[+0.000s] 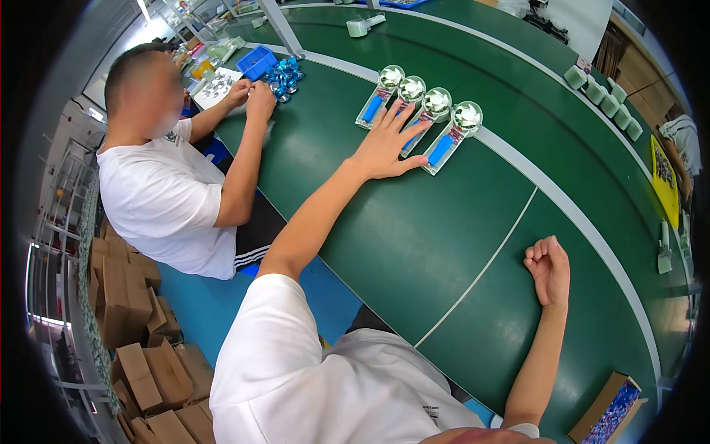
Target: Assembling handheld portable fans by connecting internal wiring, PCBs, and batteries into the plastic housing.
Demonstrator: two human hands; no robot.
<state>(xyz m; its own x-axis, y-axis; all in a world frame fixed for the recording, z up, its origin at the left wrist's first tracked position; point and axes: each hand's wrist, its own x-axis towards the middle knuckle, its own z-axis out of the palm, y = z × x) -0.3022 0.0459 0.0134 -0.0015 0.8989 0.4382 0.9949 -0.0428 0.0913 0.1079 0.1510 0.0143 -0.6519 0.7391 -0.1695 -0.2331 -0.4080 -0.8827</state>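
Several small handheld fan units [455, 133] lie side by side on the green table [414, 237]. Each has a round clear head with white blades and a clear handle holding a blue cylinder like a battery. My left hand [386, 144] reaches over them with its fingers spread, resting on or just above the handles and partly covering the middle ones. The thumb is at the handle of the rightmost unit. My right hand [549, 266] rests on the table to the right, fingers curled in, with nothing visible in it.
At the left a co-worker's hands [255, 96] work near a blue bin [257, 62] and shiny blue parts [287, 76]. A cardboard box [592, 418] of small blue-purple pieces stands near right. Pale green fan-shaped pieces [608, 105] and a yellow tray [664, 177] are at the far right.
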